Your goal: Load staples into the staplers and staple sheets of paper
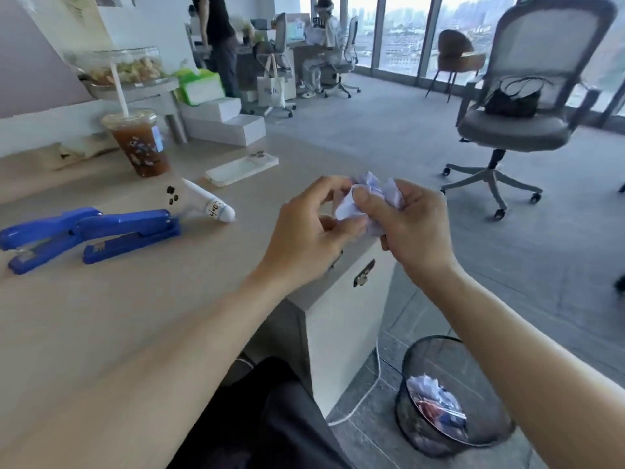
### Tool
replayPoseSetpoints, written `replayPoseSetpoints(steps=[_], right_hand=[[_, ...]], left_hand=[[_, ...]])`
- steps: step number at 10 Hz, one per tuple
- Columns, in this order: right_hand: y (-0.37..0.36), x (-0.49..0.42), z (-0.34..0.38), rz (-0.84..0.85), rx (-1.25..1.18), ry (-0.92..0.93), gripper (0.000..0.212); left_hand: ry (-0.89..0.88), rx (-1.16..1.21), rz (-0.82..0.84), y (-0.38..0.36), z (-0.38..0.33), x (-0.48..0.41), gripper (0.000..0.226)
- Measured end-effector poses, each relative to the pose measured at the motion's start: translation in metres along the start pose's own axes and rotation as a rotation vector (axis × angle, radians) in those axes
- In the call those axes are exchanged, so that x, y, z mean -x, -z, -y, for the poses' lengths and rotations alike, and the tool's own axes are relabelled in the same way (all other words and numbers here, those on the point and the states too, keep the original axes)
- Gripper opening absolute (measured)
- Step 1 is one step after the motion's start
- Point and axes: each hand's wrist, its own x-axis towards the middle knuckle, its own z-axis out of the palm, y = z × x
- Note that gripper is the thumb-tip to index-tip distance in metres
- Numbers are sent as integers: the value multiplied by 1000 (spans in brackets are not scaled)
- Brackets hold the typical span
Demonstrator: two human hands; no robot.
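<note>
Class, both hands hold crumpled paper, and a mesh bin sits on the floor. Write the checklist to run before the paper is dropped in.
1. The left hand and right hand both grip the crumpled paper: ok.
2. The mesh bin has room, with only some paper at its bottom: ok.
3. Paper straight above the bin: cannot tell; it looks nearer the desk corner.
4. The blue staplers lie clear of both hands: ok.
5. Staplers loaded: cannot tell.
</note>
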Motion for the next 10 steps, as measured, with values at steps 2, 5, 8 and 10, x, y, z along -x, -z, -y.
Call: replayPoseSetpoints(steps=[2,5,8,10], right_hand=[[79,23,-39,-80,225,-3,12],[171,84,-144,-229,669,-193,17],[186,126,-232,221,936,-632,44],[186,125,-239,307,939,-639,47]], left_hand=[[83,117,26,-92,10,-7,30],[200,-197,613,-206,48,23,46],[324,-328,889,-243,84,45,54],[361,-334,872,-245,98,43,54]])
